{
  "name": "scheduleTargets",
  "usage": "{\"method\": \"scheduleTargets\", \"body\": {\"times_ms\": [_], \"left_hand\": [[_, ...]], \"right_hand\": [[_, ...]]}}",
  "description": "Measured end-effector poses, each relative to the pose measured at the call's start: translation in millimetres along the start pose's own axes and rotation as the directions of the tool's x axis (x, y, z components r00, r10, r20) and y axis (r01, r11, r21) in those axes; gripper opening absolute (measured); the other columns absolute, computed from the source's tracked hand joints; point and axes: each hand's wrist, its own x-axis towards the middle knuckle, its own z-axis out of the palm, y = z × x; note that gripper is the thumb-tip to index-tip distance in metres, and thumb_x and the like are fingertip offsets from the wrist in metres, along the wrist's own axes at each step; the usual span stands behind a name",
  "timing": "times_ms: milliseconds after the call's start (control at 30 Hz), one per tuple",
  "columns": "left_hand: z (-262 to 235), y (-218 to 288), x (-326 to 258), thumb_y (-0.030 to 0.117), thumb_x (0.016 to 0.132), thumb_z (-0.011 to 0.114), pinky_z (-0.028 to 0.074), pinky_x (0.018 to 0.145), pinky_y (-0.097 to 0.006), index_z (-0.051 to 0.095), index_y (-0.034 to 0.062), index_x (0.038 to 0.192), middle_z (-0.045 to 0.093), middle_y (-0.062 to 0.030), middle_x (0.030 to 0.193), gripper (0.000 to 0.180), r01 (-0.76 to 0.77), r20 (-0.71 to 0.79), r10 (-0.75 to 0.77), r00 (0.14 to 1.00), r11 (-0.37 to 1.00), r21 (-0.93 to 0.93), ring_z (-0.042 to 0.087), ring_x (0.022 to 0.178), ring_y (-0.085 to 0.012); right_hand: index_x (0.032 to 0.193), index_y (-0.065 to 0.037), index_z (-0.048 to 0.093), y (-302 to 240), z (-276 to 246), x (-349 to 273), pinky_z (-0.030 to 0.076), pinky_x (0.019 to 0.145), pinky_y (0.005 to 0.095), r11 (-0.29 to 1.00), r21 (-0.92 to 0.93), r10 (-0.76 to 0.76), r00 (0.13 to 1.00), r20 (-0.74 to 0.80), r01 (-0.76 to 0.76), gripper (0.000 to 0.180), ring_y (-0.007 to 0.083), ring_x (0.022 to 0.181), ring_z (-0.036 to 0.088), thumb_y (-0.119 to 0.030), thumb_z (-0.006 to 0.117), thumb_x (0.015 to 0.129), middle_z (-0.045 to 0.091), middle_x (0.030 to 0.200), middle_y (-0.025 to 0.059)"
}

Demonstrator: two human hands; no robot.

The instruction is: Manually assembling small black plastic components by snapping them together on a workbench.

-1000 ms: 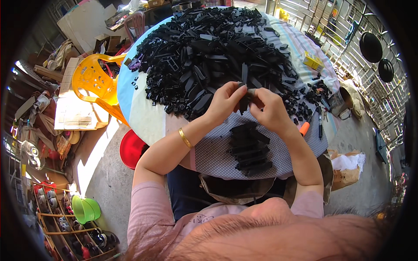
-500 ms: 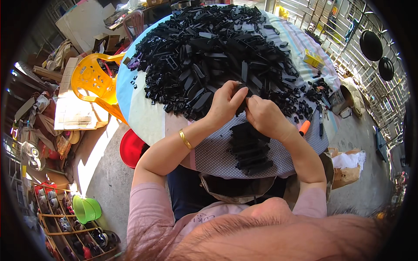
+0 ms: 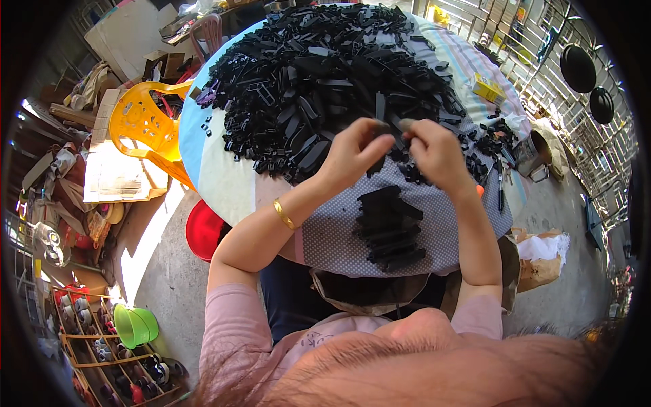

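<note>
Both my hands are over the near edge of a big heap of black plastic pieces [image 3: 339, 88] on a round table. My left hand [image 3: 354, 150], with a gold bangle on its wrist, is closed, thumb and forefinger close together; a black plastic piece [image 3: 376, 167] shows just under it and seems held. My right hand [image 3: 435, 154] is a little apart from it, fingers bent and tips together; whatever they pinch is too small or dark to make out. Nearer me lies a stack of long black pieces [image 3: 390, 230] on the dotted cloth.
An orange-capped tool [image 3: 480, 191] is partly hidden by my right forearm. Near it are a pen [image 3: 500, 193], a metal mug [image 3: 532, 152] and a yellow box [image 3: 487, 89]. A yellow chair [image 3: 146, 125] and a red basin [image 3: 205, 232] stand left of the table [image 3: 237, 193].
My hands were together at one black piece and have come apart. The right hand has moved up and to the right, uncovering the top of the stack.
</note>
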Motion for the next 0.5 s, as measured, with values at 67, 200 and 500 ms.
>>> {"method": "scheduleTargets", "body": {"times_ms": [67,200,500], "left_hand": [[-4.5,18.9,-6.6,0.022,0.077,0.069,0.038,0.05,-0.021,0.054,-0.0004,0.104,0.053,-0.0001,0.065,0.038,-0.017,0.337,-0.056,0.94,0.978,0.208,0.047,0.058,-0.0042],[1.7,26.7,-18.4,0.041,0.07,0.071,0.041,0.05,-0.032,0.054,0.0033,0.096,0.053,-0.0086,0.058,0.049,-0.298,0.671,-0.057,0.74,0.866,0.402,0.053,0.052,-0.0229],[-35.0,25.8,-1.4,0.025,0.073,0.067,0.045,0.069,-0.033,0.062,0.0053,0.086,0.056,-0.0086,0.088,0.024,-0.227,0.203,0.105,0.974,0.385,0.894,0.055,0.08,-0.0264]], "right_hand": [[0.091,-0.001,0.063,21.1,-19.1,0.6,0.047,0.063,0.0347,0.992,-0.074,0.115,0.984,0.136,-0.105,0.022,0.029,0.07,0.06,-0.012,0.058,0.073,0.061,0.076,0.0152],[0.086,-0.002,0.065,27.6,-20.0,0.2,0.046,0.06,0.0312,0.987,-0.13,0.144,0.88,0.452,-0.095,0.027,0.0233,0.064,0.059,-0.022,0.069,0.069,0.061,0.07,0.012],[0.085,-0.007,0.065,25.4,-11.4,-9.4,0.047,0.071,0.0382,0.904,-0.425,0.239,0.883,0.405,-0.05,0.024,0.029,0.08,0.059,-0.025,0.066,0.069,0.061,0.081,0.0115]]}}
